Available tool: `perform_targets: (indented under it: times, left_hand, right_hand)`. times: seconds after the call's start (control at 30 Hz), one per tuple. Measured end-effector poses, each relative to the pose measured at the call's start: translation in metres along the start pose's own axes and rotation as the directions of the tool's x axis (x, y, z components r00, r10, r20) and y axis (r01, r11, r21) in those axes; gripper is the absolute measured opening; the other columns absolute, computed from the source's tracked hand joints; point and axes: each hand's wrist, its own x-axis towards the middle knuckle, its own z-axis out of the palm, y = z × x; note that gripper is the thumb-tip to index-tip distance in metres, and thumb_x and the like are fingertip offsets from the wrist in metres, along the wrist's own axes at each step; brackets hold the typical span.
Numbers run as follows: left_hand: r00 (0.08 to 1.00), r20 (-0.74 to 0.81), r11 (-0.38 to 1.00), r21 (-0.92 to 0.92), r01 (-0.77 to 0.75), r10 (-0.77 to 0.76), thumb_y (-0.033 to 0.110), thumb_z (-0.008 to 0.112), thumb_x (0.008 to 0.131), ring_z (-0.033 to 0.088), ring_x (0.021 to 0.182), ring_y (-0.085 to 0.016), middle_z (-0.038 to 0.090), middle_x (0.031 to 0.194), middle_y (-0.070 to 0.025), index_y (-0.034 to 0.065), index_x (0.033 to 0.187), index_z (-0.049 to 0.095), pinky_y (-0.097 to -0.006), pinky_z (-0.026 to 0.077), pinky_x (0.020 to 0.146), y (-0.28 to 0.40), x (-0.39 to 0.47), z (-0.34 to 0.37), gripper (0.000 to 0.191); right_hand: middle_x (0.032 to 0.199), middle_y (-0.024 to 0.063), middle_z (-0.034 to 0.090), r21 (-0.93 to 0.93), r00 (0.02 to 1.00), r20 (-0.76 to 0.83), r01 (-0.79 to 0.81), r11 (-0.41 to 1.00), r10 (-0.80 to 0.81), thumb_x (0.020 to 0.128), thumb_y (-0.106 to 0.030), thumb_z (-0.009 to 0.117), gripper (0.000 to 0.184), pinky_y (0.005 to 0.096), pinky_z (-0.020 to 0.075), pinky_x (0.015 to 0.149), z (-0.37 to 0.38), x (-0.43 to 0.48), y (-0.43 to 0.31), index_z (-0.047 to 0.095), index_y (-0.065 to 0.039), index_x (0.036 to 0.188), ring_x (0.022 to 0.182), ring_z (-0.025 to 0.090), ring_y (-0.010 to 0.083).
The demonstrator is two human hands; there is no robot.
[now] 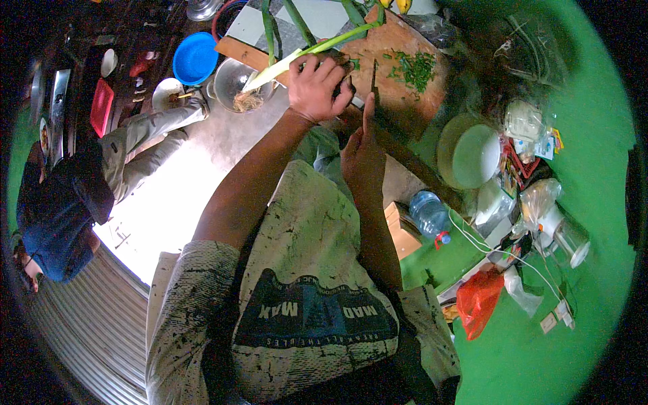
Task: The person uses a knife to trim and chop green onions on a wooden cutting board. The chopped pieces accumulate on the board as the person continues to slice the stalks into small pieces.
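Observation:
My left hand (320,86) grips a long scallion or leek (276,68), its white root end pointing left and its green end reaching right over the wooden cutting board (425,109). In my right hand (365,144) is a knife (374,76), seen nearly edge-on, with the index finger stretched along it. The handle is mostly hidden by the hand. A heap of chopped green leaves (414,70) lies on the board, to the right of the blade. Below the stalk's root end, a metal bowl (223,76) holds stringy roots (248,100). More long green stalks (298,23) lie beyond my left hand.
A blue basin (195,58) stands left of the metal bowl. Another person (66,217) in dark blue sits at the left. On the right are a large pale bowl (473,154), plastic bags, a water bottle (429,212) and white cables (471,238). Yellow fruit (403,5) shows at the top.

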Motion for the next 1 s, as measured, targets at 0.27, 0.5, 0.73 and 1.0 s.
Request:
perform_targets:
  times: [0.27, 0.5, 0.73, 1.0]
  left_hand:
    - [1.0, -0.015, 1.0, -0.018, -0.012, 0.012, 0.028, 0.07, 0.079, 0.06, 0.092, -0.029, 0.062, 0.093, -0.004, 0.0124, 0.091, 0.069, -0.0482, 0.043, 0.091, -0.002, 0.001, 0.002, 0.02]
    - [1.0, -0.008, 1.0, -0.015, 0.001, -0.001, 0.028, 0.069, 0.079, 0.06, 0.092, -0.029, 0.062, 0.092, -0.0042, 0.0125, 0.09, 0.068, -0.0496, 0.042, 0.091, -0.001, 0.0, 0.001, 0.019]
    - [1.0, -0.02, 1.0, -0.002, -0.01, 0.01, 0.029, 0.069, 0.08, 0.06, 0.092, -0.029, 0.061, 0.092, -0.0041, 0.0126, 0.092, 0.068, -0.049, 0.041, 0.092, 0.0, 0.0, 0.004, 0.02]
    - [1.0, -0.022, 1.0, 0.004, -0.02, 0.02, 0.031, 0.069, 0.081, 0.059, 0.095, -0.031, 0.062, 0.095, -0.0045, 0.013, 0.093, 0.069, -0.0496, 0.04, 0.091, -0.003, -0.001, 0.007, 0.022]
  right_hand:
    - [0.148, 0.0317, 0.057, 0.163, 0.924, 0.293, -0.301, 0.94, 0.245, 0.106, -0.009, 0.038, 0.065, 0.0554, 0.055, 0.095, -0.017, 0.001, -0.024, 0.022, -0.011, 0.169, 0.126, 0.061, 0.0511]
    - [0.141, 0.0312, 0.062, 0.152, 0.995, 0.09, 0.026, 0.988, -0.04, 0.106, -0.008, 0.036, 0.064, 0.0553, 0.0553, 0.092, 0.0, 0.004, -0.008, 0.023, -0.01, 0.169, 0.116, 0.066, 0.0519]
    - [0.13, 0.0272, 0.068, 0.416, 0.965, 0.242, -0.201, 0.887, 0.104, 0.107, -0.009, 0.035, 0.063, 0.0502, 0.0549, 0.095, -0.017, 0.023, -0.016, 0.021, -0.005, 0.168, 0.115, 0.068, 0.044]
    - [0.122, 0.0248, 0.071, 0.317, 0.978, 0.167, -0.175, 0.932, 0.126, 0.106, -0.012, 0.039, 0.064, 0.0474, 0.0526, 0.099, -0.01, 0.016, -0.003, 0.024, -0.005, 0.168, 0.109, 0.069, 0.0434]
